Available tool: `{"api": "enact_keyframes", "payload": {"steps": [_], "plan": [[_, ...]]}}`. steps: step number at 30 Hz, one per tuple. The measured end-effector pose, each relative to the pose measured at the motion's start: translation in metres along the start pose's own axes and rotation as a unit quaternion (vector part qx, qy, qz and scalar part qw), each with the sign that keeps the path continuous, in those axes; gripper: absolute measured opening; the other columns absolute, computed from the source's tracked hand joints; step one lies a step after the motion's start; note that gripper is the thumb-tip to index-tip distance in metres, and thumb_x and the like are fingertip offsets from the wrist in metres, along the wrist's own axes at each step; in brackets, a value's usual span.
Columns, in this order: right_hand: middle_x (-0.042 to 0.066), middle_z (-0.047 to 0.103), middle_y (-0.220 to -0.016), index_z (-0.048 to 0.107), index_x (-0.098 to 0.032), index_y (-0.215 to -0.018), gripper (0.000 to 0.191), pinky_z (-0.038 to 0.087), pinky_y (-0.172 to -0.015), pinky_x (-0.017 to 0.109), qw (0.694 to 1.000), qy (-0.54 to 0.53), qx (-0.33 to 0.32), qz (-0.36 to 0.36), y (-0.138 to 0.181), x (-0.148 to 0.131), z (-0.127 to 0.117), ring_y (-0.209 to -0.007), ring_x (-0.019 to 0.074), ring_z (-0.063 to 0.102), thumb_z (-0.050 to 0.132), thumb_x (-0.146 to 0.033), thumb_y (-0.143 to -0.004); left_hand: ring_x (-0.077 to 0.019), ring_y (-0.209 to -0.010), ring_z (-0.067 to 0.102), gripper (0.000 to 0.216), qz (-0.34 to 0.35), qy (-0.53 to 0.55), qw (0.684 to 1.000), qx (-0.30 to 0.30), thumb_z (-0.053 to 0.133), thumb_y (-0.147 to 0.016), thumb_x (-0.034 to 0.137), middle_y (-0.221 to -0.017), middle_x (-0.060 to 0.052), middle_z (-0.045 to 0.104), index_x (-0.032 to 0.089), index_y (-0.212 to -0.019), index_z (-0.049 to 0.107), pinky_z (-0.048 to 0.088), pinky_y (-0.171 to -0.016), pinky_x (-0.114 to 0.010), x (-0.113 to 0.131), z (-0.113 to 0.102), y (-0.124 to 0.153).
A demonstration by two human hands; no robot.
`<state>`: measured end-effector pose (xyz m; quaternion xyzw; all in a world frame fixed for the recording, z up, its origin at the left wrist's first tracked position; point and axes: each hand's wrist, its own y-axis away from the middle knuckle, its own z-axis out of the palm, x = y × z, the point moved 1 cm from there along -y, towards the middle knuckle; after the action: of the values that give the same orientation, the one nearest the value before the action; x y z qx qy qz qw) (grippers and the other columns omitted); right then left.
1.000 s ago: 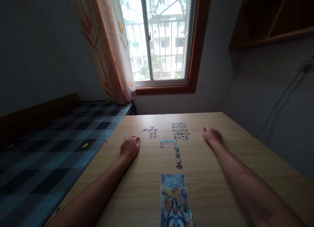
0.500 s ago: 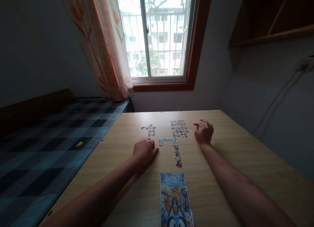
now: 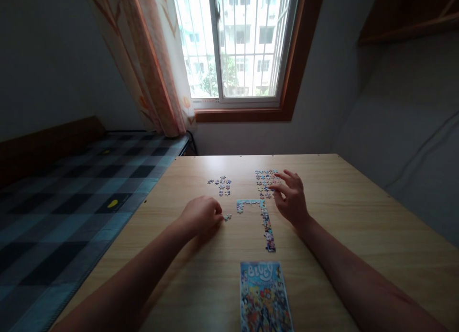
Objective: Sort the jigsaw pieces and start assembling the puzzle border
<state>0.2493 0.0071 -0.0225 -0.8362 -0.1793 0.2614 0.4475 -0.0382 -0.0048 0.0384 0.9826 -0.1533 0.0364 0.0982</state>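
My left hand (image 3: 202,215) rests on the table with its fingers curled closed. A small pale puzzle piece (image 3: 227,217), perhaps two joined, lies right beside its fingertips. Whatever those fingers hold, if anything, is hidden. My right hand (image 3: 292,198) is open, thumb and fingers apart, over the right edge of a block of loose puzzle pieces (image 3: 264,181) and covers part of it. Between the hands lies a partly joined puzzle border (image 3: 267,222): a short top row, a stub down its left end and a longer strip down the right.
A smaller group of loose pieces (image 3: 224,184) lies at the far left of the wooden table (image 3: 201,284). Near me is a Bluey picture sheet (image 3: 265,293). A bed with a checked cover (image 3: 71,212) stands left; a window (image 3: 247,49) is ahead.
My right hand has moved left onto the loose block, its fingers spreading. My left hand has drawn back slightly left, uncovering the small piece beside it. The view has tilted down a little.
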Motion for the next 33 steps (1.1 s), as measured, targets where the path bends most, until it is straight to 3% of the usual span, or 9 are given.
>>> {"api": "enact_keyframes", "payload": {"steps": [7,18,23,28,33], "plan": [[0.004,0.067,-0.123,0.075,-0.027,-0.084,0.022,0.027,-0.116,0.056,0.999,-0.006,-0.042,-0.009,0.0,-0.005,0.001,-0.131,0.027,0.048,0.058,-0.012,-0.083,-0.0204,-0.07,0.065,0.012,0.043,-0.034,0.995,0.079,0.07,-0.075,0.034,-0.081,-0.004,0.075,0.025,-0.069,0.075,0.046,-0.065,-0.029,0.014,0.011,0.005],[0.004,0.069,-0.117,0.074,-0.026,-0.08,0.021,0.031,-0.114,0.053,0.998,-0.012,-0.056,-0.025,0.003,-0.01,0.006,-0.126,0.0266,0.052,0.059,-0.011,-0.081,-0.0221,-0.077,0.066,0.015,0.045,-0.064,0.995,0.064,0.062,-0.08,0.027,-0.092,-0.007,0.075,0.023,-0.08,0.076,0.047,-0.069,-0.03,0.025,0.018,-0.001],[0.003,0.07,-0.116,0.073,-0.026,-0.079,0.022,0.031,-0.114,0.052,0.992,-0.041,-0.106,-0.051,0.002,-0.018,0.007,-0.125,0.026,0.052,0.059,-0.01,-0.081,-0.0212,-0.08,0.065,0.012,0.096,-0.064,0.992,0.047,0.062,-0.076,0.023,-0.093,-0.005,0.073,0.023,-0.076,0.074,0.048,-0.071,-0.03,0.028,0.013,-0.013],[0.003,0.07,-0.116,0.075,-0.027,-0.086,0.023,0.033,-0.112,0.053,0.984,-0.072,-0.146,-0.069,0.002,-0.024,0.008,-0.125,0.0263,0.053,0.059,-0.01,-0.081,-0.019,-0.08,0.065,0.014,0.143,-0.017,0.987,0.066,0.059,-0.08,0.023,-0.097,-0.003,0.073,0.024,-0.082,0.073,0.05,-0.072,-0.029,0.026,0.013,-0.015],[0.001,0.071,-0.116,0.076,-0.029,-0.09,0.027,0.033,-0.112,0.053,0.969,-0.103,-0.201,-0.1,0.003,-0.032,0.011,-0.124,0.0257,0.055,0.059,-0.01,-0.082,-0.0195,-0.094,0.064,0.017,0.229,0.058,0.966,0.101,0.056,-0.086,0.025,-0.102,-0.003,0.071,0.024,-0.092,0.072,0.05,-0.088,-0.033,0.024,0.024,-0.011]]}}
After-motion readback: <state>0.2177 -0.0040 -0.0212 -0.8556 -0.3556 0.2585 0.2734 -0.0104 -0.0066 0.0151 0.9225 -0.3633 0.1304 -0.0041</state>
